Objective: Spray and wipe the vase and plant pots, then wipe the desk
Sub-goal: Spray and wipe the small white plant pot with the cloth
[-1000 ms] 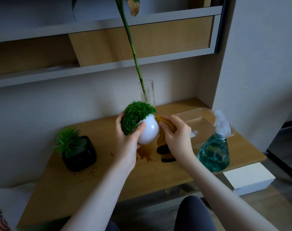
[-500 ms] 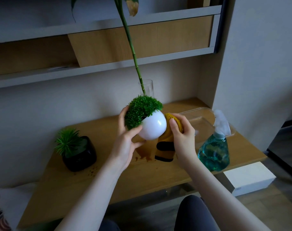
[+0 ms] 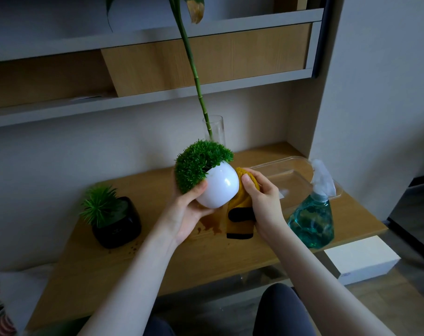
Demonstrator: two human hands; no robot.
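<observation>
White pot (image 3: 218, 187) with green moss-like plant (image 3: 198, 163) is lifted above the middle of the surface (image 3: 206, 258), tilted so the plant leans left. I see the left hand (image 3: 186, 212) cupping it from below, thumb curled over the pot's front-left side, grip closed around the pot. Right hand (image 3: 261, 197) grips a yellow cloth (image 3: 244, 207), fingers curled round it, pressing it against the pot's right side; the cloth's black-striped tail hangs down toward the surface.

Versus half a second ago: pot tipped a bit further left and the left hand has slid lower under it; right hand and cloth have shifted slightly along the pot's right side. A second ago the pot sat lower and the plant faced more toward me.

Both forearms reach up from the bottom edge, wrists angled inward toward each other.

Wet brown stain (image 3: 211, 224) on the surface under the pot. Glass vase (image 3: 215, 129) with a tall green stem (image 3: 194, 76) stands behind near the back edge. Black pot (image 3: 119, 224) with spiky plant sits toward the left edge. Spray bottle (image 3: 312, 214) with blue liquid stands near the right front edge, clear tray (image 3: 290, 166) behind it.
</observation>
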